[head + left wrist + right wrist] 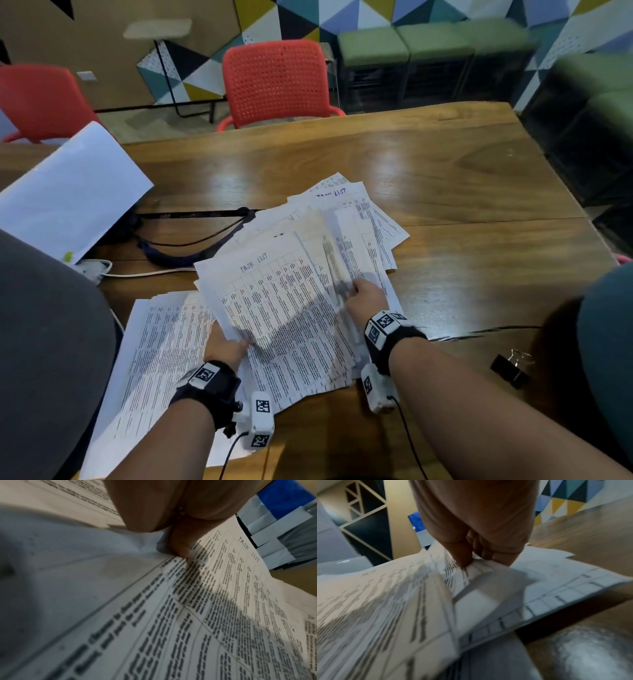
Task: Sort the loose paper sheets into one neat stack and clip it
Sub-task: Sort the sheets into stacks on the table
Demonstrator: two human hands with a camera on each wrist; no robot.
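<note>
Wooden counter (pixel 445 178), broad and glossy. Across its middle toward the near edge, loose paper sheets (pixel 308 274) fanned crookedly, some lapping a flatter pile (pixel 154 359) by the near-left corner. Left hand (pixel 224 347) under the raised near edge of the top sheets, thumb (pixel 180 545) pinching one down. Right hand (pixel 366 296) on the fan's right side, fingers (pixel 489 553) curled round a few sheets. Binder clip (pixel 510 368) alone near the right edge, well apart from the paper. Likely trouble: slick sheets sliding loose or creasing if lifted unevenly.
</note>
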